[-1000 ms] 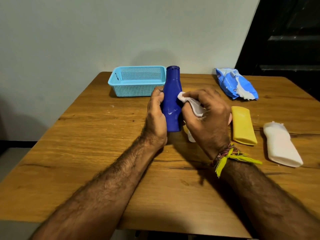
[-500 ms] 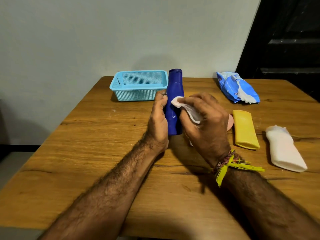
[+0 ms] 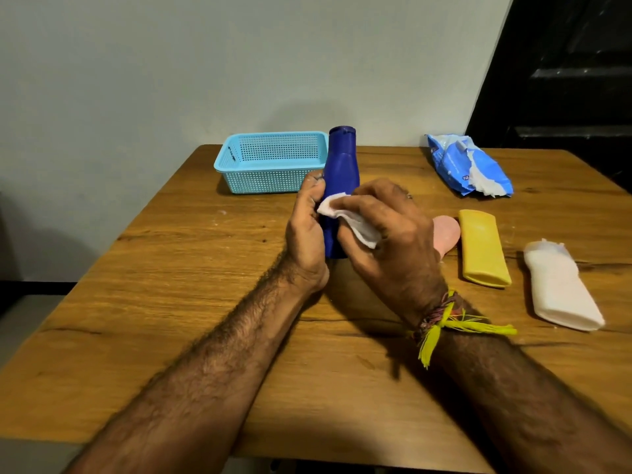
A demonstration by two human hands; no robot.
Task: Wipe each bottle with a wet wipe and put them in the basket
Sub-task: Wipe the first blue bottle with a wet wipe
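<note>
Upright dark blue plastic bottle point(image 3: 342, 165) at counter centre, just right of light blue mesh basket point(image 3: 273, 162). Left hand point(image 3: 307, 230) grips it, fingers curled; right hand point(image 3: 386, 234) fingers pinch folded white wet wipe point(image 3: 349, 220) against it.

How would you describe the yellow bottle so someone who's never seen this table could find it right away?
Start at the wooden table and look to its right half, right of the right hand. Three bottles lie flat there; the yellow bottle is the middle one, between a pink bottle half hidden by the hand and a white bottle. It is the only yellow one.
</note>
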